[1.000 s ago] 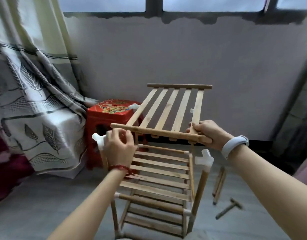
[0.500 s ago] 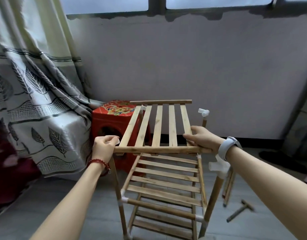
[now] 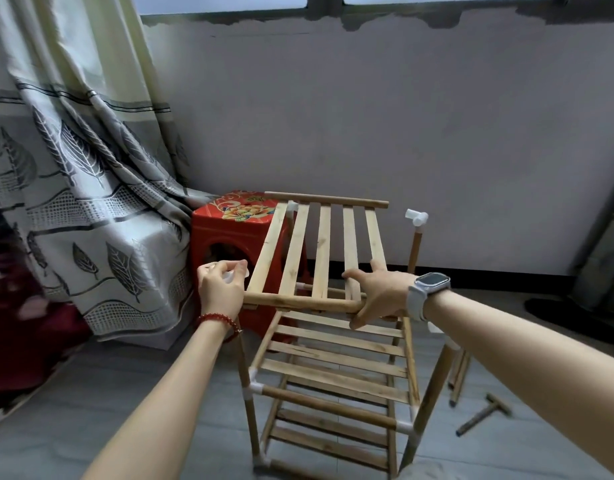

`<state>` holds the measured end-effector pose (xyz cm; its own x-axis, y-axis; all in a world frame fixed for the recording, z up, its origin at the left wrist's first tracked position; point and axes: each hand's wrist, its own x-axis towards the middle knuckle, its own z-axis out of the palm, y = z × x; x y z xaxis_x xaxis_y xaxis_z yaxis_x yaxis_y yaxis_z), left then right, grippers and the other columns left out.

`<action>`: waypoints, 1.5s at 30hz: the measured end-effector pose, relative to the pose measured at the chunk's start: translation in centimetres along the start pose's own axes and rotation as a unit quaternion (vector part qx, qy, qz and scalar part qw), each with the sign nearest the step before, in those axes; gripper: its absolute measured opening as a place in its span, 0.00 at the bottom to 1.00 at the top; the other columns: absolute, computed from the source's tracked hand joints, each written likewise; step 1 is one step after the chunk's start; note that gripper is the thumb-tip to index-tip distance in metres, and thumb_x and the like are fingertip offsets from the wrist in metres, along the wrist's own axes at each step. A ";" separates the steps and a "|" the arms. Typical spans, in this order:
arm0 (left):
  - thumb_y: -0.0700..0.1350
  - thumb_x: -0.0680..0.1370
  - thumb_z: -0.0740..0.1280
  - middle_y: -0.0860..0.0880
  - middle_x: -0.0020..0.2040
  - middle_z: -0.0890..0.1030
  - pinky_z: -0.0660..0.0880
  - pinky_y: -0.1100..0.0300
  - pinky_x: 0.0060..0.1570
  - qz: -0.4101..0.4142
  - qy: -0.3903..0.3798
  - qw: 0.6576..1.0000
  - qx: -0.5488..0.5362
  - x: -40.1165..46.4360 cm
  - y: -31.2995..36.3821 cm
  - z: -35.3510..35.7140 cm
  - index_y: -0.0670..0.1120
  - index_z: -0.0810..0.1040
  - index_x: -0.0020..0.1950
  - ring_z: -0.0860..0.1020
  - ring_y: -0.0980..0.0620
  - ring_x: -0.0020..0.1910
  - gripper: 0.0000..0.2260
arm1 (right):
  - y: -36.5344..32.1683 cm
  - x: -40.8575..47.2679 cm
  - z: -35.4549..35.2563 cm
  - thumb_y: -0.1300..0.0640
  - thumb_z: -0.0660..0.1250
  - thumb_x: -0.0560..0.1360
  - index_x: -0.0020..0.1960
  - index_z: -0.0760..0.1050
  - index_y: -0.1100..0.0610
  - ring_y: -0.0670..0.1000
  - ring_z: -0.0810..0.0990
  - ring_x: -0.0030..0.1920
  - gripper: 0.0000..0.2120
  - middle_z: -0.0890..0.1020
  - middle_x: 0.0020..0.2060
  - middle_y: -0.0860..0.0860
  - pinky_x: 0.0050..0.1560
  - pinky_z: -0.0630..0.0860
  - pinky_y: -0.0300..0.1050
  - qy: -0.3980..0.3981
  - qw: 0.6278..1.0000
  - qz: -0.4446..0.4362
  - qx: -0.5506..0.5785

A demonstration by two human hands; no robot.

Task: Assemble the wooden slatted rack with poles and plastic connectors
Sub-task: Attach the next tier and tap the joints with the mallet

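**Top shelf going onto the frame**

Biggest first: the half-built bamboo rack frame w/ slatted lower tiers (image 3: 336, 372) stands on the grey floor in front of me, red plastic stool (image 3: 229, 233) just behind it. Over the frame I've got the loose wooden slatted shelf panel (image 3: 319, 251), roughly level, near rail at my hands, far rail out by the stool.

My right hand (image 3: 375, 296) lies on the panel's near-right corner, fingers spread and fairly straight, pressing, not wrapped. My left hand (image 3: 222, 289) is curled round the white plastic connector (image 3: 231, 276) on the near-left pole top, touching the near rail's end.

Far-right pole carries another white elbow connector (image 3: 416, 218), apart from the panel, nothing plugged in yet.

Handling, my guess: panel's light and stiff, thin slats could crack, so hold by the round rails near the ends. Connectors look like tight push-fits; a small wooden mallet (image 3: 482, 415) lies on the floor to the right.
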<state>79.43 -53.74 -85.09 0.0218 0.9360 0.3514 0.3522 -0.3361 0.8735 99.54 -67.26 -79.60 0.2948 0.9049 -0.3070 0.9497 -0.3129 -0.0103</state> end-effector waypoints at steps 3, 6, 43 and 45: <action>0.46 0.78 0.65 0.42 0.58 0.70 0.66 0.62 0.55 0.003 -0.007 1.000 -0.011 0.2 -0.3 0.2 0.38 0.79 0.48 0.73 0.47 0.55 0.11 | -1.1 -0.3 1.3 0.46 0.67 0.72 0.67 0.61 0.51 0.52 0.73 0.40 0.28 0.74 0.44 0.50 0.40 0.73 0.46 0.121 0.988 -0.011 -0.099; 0.47 0.77 0.65 0.44 0.56 0.68 0.66 0.62 0.53 0.001 -0.020 1.000 -0.016 0.4 -0.4 0.3 0.38 0.78 0.47 0.72 0.50 0.51 0.11 | -2.4 -0.6 2.3 0.56 0.59 0.76 0.60 0.64 0.58 0.56 0.75 0.39 0.14 0.75 0.39 0.51 0.39 0.71 0.48 0.216 0.954 -0.018 -0.206; 0.36 0.78 0.63 0.47 0.47 0.70 0.76 0.68 0.41 0.172 -0.280 0.941 0.084 -0.5 -1.8 -7.2 0.35 0.75 0.55 0.79 0.47 0.40 0.07 | 0.6 -1.3 -0.9 0.35 0.52 0.76 0.54 0.73 0.50 0.51 0.72 0.29 0.21 0.71 0.28 0.47 0.35 0.69 0.42 0.377 0.898 -0.206 -0.094; 0.38 0.78 0.62 0.48 0.47 0.70 0.77 0.65 0.42 0.186 -0.279 0.937 0.099 -1.8 -1.8 -8.1 0.36 0.75 0.55 0.80 0.49 0.40 0.08 | 0.8 -1.4 -0.3 0.39 0.54 0.78 0.56 0.72 0.50 0.52 0.74 0.30 0.18 0.70 0.28 0.47 0.34 0.64 0.41 0.375 0.893 -0.207 -0.135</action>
<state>71.22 -55.63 -84.57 0.6444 0.6849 0.3400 0.3885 -0.6762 0.6259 99.88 -68.64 -78.91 -0.1970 0.8973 0.3950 0.9544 0.0833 0.2866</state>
